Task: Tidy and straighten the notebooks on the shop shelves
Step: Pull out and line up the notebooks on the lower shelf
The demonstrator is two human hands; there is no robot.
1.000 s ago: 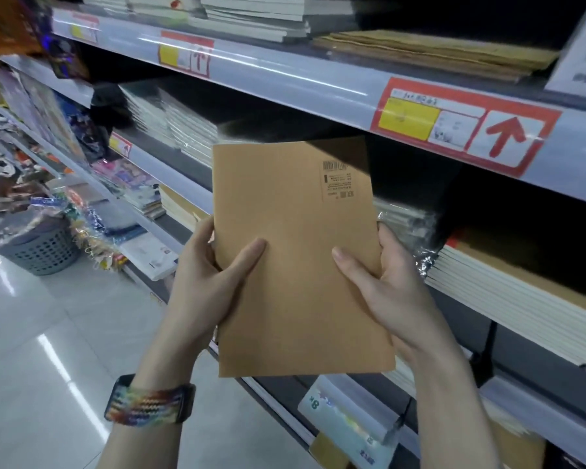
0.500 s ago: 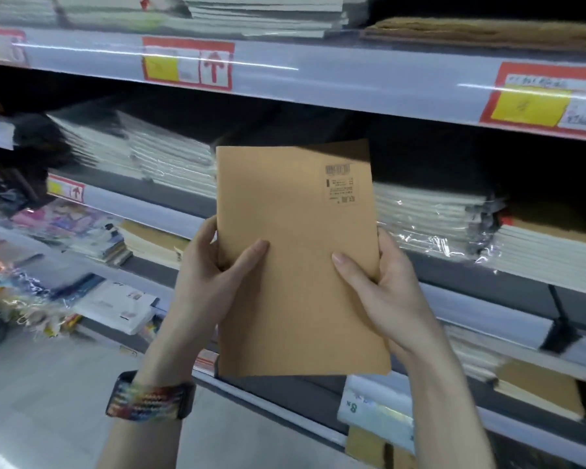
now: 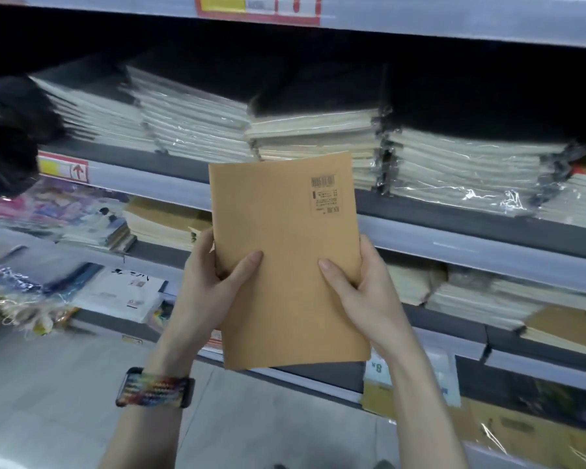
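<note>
A brown kraft-cover notebook (image 3: 285,231) with a barcode label near its top right corner stands upright in front of the shelves. My left hand (image 3: 210,286) grips its left edge, thumb across the cover. My right hand (image 3: 362,292) grips its right edge the same way. Behind it, on the middle shelf (image 3: 487,221), lie several stacks of plastic-wrapped notebooks (image 3: 454,164) with pale page edges facing out. More brown-cover notebooks (image 3: 163,221) lie on the shelf below at the left.
Colourful books (image 3: 58,211) sit on the lower shelf at the left. Flat white packs (image 3: 122,292) and tasselled items (image 3: 17,299) lie lower left. More stacks (image 3: 487,299) fill the lower right shelf. A red price tag (image 3: 63,167) marks the shelf rail. Grey floor (image 3: 65,384) lies below.
The view swung right and downward along the shelves, so the notebook sits lower in frame with the wrapped stacks behind it. Both hands keep the same grip.
</note>
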